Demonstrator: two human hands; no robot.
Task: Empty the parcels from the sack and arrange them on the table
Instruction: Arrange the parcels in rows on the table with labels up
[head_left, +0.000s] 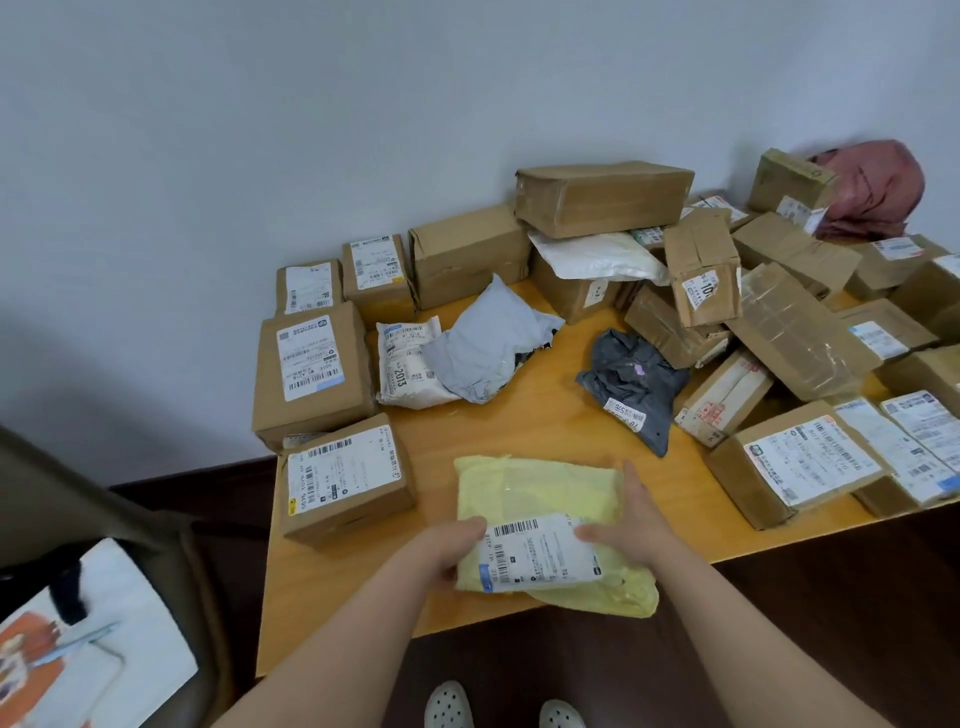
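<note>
Fingers (470, 527) of left hand (447, 551) curled round the near-left edge of a yellow mailer (540, 499), thumb on top by the white label (540, 556), the rest tucked under. Right hand (631, 519) laid flat along the mailer's right side, fingers (636, 480) together and straight, pointing toward 12 o'clock, thumb touching the label's corner. Mailer soft, crinkled plastic, roughly rectangular, lying on the table (545, 410) near its front edge, near end hanging slightly over.

At 10 o'clock from the mailer, a squat cardboard box (345, 480) with a large label, corners dented. Beyond it, toward 11, a taller box (311, 371), then two small boxes against the wall. At 12 o'clock, a limp grey poly bag (491, 343) lying over a white padded one (408, 364). At 1 o'clock, a dark crumpled bag (631, 379), glossy, with a small label. From 1 to 3 o'clock, a loose heap of taped brown cartons (701, 270), tilted and stacked on one another, tape shiny and wrinkled. Far at 2 o'clock, a pink wrinkled sack (878, 187) slumped against the wall behind the heap.
</note>
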